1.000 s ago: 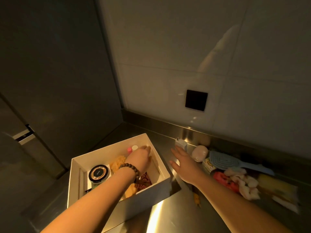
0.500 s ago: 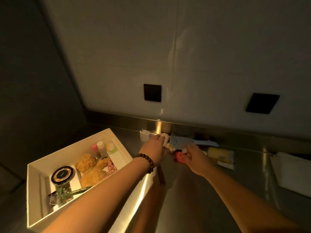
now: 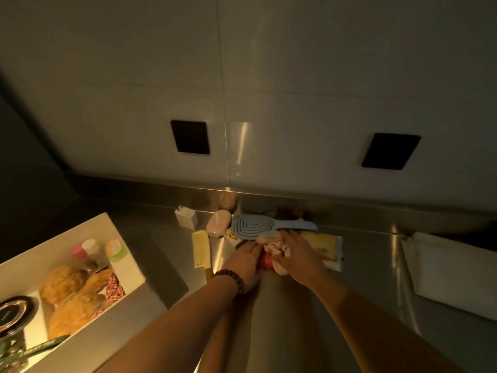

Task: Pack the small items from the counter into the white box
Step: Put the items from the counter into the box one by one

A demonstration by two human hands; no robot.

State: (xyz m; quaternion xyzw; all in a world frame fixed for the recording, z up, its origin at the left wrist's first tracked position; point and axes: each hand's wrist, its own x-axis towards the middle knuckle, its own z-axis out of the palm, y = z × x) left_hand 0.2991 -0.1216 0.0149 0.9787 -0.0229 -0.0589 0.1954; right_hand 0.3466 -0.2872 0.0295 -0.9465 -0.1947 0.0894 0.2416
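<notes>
The white box (image 3: 128,268) stands at the left on the steel counter, holding a tan plush bear (image 3: 72,294), small bottles (image 3: 91,249) and a round black tin (image 3: 13,316). Loose items lie by the back wall: a white charger (image 3: 186,217), a pink oval case (image 3: 218,223), a blue hairbrush (image 3: 258,227), a yellow comb (image 3: 200,249) and a yellow packet (image 3: 324,244). My right hand (image 3: 298,258) grips a pale scrunchie (image 3: 277,251). My left hand (image 3: 246,262), with a bead bracelet, rests flat beside it, touching a red item (image 3: 265,261).
A folded white cloth or lid (image 3: 451,270) lies at the right of the counter. Two black wall sockets (image 3: 190,136) sit on the tiled wall above. A dark panel closes off the left side.
My left hand left the box and came across to the pile beside my right hand. My right hand closed on the scrunchie. The view swung right, so the box now sits at the far left.
</notes>
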